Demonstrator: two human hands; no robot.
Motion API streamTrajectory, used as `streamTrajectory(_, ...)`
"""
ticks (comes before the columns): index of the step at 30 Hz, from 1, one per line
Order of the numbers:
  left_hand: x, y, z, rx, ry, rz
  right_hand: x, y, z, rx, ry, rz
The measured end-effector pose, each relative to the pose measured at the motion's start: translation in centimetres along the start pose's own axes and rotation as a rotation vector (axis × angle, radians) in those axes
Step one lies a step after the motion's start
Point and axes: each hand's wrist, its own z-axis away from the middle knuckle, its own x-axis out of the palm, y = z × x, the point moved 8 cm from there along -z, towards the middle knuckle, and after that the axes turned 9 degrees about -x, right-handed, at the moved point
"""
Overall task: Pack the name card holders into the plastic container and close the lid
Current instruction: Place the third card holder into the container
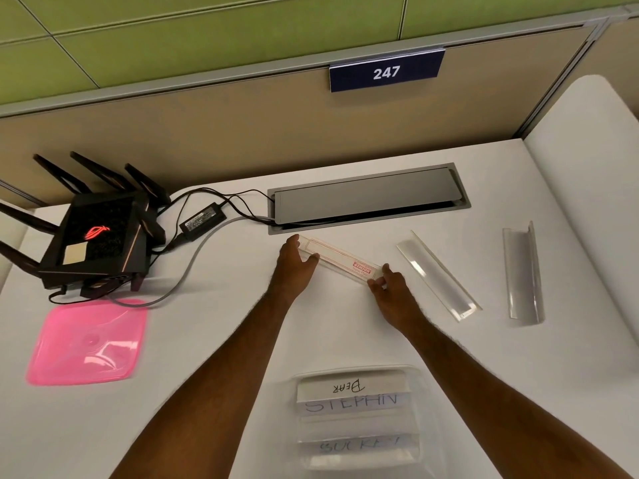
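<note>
A clear name card holder with a red-printed label (pixel 340 259) lies across the middle of the white desk. My left hand (pixel 295 262) grips its left end and my right hand (pixel 389 285) pinches its right end. Two more clear holders lie to the right, one (pixel 437 274) slanted and one (pixel 522 273) nearly straight. Close to me stands the clear plastic container (pixel 420 375), holding several holders with handwritten name cards. Its pink lid (pixel 88 342) lies flat at the left.
A black router with antennas (pixel 96 233) sits at the back left, with a power brick (pixel 202 219) and cables running to a grey cable hatch (pixel 368 197). A beige partition with a "247" sign (pixel 386 72) bounds the desk behind.
</note>
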Motion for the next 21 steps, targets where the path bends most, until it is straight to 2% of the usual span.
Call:
streamTrajectory(9,-1.0,0.3,1.4,0.054,0.038,-0.017,-1.2,-0.5,1.1,-0.082,0.063,-0.032)
streamTrajectory(21,-3.7,0.6,6.1,0.254,0.161,-0.204,-4.8,-2.6,3.2,-0.199,0.185,-0.180)
